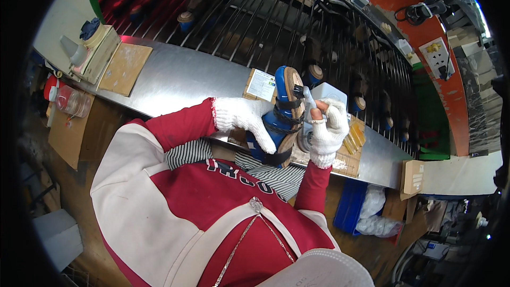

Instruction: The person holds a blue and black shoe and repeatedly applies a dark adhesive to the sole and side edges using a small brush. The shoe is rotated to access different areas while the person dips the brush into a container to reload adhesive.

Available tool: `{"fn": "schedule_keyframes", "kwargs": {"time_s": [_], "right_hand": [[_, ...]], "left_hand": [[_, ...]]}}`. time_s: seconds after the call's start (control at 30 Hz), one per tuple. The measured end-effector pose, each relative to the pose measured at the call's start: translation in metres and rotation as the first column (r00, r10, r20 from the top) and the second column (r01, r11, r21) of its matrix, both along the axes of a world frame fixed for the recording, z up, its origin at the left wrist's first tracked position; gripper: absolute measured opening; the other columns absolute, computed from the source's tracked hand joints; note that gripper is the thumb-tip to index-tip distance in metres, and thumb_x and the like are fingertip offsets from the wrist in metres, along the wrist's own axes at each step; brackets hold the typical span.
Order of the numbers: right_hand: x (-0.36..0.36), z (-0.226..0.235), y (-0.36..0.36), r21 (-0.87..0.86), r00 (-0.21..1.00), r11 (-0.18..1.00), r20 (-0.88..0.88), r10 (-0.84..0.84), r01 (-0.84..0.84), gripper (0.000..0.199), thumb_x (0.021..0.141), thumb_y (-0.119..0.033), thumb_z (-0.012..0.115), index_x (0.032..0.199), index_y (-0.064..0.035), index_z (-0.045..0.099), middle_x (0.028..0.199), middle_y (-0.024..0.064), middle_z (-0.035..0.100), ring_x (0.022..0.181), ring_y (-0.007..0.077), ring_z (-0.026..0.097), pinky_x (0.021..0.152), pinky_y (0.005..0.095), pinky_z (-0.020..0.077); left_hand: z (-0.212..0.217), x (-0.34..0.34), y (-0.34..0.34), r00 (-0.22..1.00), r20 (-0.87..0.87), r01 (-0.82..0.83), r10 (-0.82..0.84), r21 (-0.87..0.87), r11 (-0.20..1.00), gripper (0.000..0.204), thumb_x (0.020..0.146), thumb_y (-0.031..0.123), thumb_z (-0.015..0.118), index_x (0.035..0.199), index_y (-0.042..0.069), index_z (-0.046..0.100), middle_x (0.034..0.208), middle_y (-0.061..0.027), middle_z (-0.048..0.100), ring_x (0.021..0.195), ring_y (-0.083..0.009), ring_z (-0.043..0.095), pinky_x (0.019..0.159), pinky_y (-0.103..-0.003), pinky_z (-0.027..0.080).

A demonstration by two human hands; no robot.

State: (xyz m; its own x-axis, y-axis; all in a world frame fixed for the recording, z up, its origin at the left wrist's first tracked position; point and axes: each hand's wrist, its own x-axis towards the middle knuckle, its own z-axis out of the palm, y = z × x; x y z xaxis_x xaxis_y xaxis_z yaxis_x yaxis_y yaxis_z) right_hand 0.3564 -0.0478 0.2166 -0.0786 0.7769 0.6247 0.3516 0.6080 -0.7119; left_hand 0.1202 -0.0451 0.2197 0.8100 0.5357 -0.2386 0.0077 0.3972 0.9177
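My left hand [245, 118], in a white knit glove, grips a blue shoe last [273, 122] that carries a cork-coloured sandal sole with black straps [291, 102], held tilted over the steel bench. My right hand [328, 130], in a white glove with bare fingertips, pinches a small brush [307, 95] whose tip touches the sole near its upper end. A white container [330, 93] stands just behind the right hand.
The steel workbench [175, 77] runs across the view, with cardboard sheets [125, 67] and a box holding a glue pot at the left. A wire rack [297, 26] behind it holds several shoe lasts. A blue bin [350, 204] with white bags sits below right.
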Motion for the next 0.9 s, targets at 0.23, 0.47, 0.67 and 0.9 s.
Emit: {"fn": "schedule_keyframes", "kwargs": {"time_s": [0.23, 0.47, 0.67, 0.9], "right_hand": [[0.023, -0.008, -0.004, -0.045, 1.0, 0.999, 0.005, -0.005, 0.005, 0.018, 0.079, -0.001, 0.077, 0.097, -0.0004, 0.075, 0.096, 0.008, 0.066, 0.086, 0.0175, 0.061, 0.073, 0.0278, 0.047], [0.049, -0.041, -0.044, -0.267, 0.99, 0.957, -0.057, -0.13, 0.11, 0.016, 0.083, -0.001, 0.075, 0.099, 0.0024, 0.074, 0.097, 0.007, 0.063, 0.087, 0.0146, 0.06, 0.074, 0.026, 0.0474], [0.104, -0.069, -0.097, -0.24, 0.725, 0.731, 0.506, -0.467, 0.638, 0.013, 0.083, -0.017, 0.076, 0.094, -0.0086, 0.076, 0.087, 0.0031, 0.066, 0.08, 0.02, 0.063, 0.074, 0.037, 0.0416], [0.11, -0.074, -0.094, 0.156, 0.351, 0.72, 0.791, -0.501, 0.676, 0.013, 0.074, -0.019, 0.075, 0.086, -0.0192, 0.071, 0.094, -0.0011, 0.067, 0.088, 0.0205, 0.062, 0.08, 0.042, 0.039]], "left_hand": [[-0.007, 0.006, -0.001, 0.982, 0.022, 0.187, -0.186, -0.201, 0.962, 0.093, 0.068, 0.007, 0.091, 0.147, 0.002, 0.043, 0.14, -0.0179, 0.057, 0.128, -0.0285, 0.056, 0.105, -0.04, 0.049], [-0.028, 0.006, 0.001, 0.995, 0.018, 0.098, -0.096, -0.18, 0.979, 0.097, 0.076, 0.035, 0.088, 0.151, -0.001, 0.038, 0.144, -0.0151, 0.053, 0.132, -0.026, 0.051, 0.112, -0.039, 0.041], [-0.027, 0.007, 0.002, 0.954, 0.027, -0.285, 0.297, -0.21, 0.935, 0.085, 0.087, 0.046, 0.075, 0.151, 0.005, 0.038, 0.148, -0.0155, 0.05, 0.134, -0.0269, 0.051, 0.111, -0.043, 0.045], [-0.092, 0.005, 0.011, 0.81, 0.256, -0.416, 0.528, -0.383, 0.825, 0.09, 0.09, 0.074, 0.046, 0.15, 0.008, 0.04, 0.143, -0.0171, 0.054, 0.124, -0.0304, 0.059, 0.104, -0.049, 0.051]]}}
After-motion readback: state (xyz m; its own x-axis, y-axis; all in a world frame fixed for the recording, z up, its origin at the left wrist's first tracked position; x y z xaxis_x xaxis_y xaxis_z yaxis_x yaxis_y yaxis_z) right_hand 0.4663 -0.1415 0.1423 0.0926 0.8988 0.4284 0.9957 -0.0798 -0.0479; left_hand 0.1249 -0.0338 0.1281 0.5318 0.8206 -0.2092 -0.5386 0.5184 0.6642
